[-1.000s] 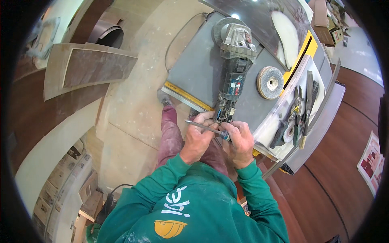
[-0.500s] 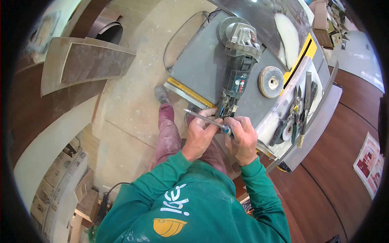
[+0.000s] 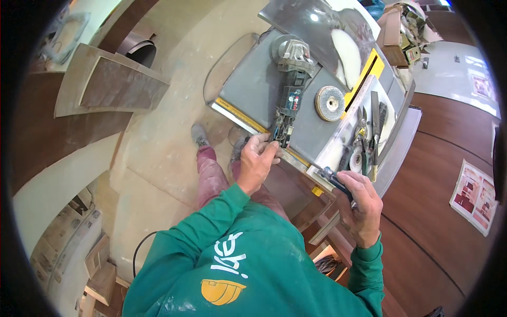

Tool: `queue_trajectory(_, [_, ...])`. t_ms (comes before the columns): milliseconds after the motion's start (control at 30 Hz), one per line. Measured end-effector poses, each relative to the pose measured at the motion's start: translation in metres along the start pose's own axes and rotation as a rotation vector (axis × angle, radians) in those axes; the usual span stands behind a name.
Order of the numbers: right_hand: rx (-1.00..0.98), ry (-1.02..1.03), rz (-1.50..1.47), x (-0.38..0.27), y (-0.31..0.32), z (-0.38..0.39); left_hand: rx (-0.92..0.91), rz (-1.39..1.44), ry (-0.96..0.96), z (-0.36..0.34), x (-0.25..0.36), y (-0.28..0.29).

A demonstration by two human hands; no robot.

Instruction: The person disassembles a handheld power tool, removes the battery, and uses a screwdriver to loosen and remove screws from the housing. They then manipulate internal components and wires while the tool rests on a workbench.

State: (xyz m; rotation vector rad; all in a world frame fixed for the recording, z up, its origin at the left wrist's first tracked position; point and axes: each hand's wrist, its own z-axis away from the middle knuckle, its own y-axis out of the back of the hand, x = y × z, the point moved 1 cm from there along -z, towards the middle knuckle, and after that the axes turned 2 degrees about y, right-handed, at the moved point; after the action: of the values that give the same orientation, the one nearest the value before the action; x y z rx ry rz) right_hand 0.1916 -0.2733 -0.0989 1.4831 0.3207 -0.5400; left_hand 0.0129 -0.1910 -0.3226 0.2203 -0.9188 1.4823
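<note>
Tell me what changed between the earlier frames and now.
The right hand has moved right and downward in the view, away from the black-and-grey angle grinder, carrying the dark-handled, metal-shafted screwdriver, whose shaft no longer crosses the left hand. The left hand stays at the grinder's open rear end; the round grey abrasive disc still lies beside it.

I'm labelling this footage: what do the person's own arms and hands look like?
The left sleeve and right sleeve are long, green and without visible print, ending in green cuffs. The left hand and right hand wear no gloves.
</note>
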Motion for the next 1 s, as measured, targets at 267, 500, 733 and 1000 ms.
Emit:
queue_trajectory(267, [0.091,0.148,-0.02,-0.017,-0.021,0.001,-0.01,0.057,-0.007,-0.001,-0.004,0.0])
queue_trajectory(500, [0.067,0.175,0.05,-0.024,-0.028,0.003,-0.012,0.062,-0.014,-0.002,-0.006,0.001])
queue_trajectory(733, [0.06,0.181,0.068,-0.022,-0.028,0.003,-0.016,0.083,-0.018,-0.002,-0.009,0.001])
queue_trajectory(1000, [0.054,0.206,0.071,-0.022,-0.028,0.001,-0.013,0.079,-0.019,-0.001,-0.006,0.001])
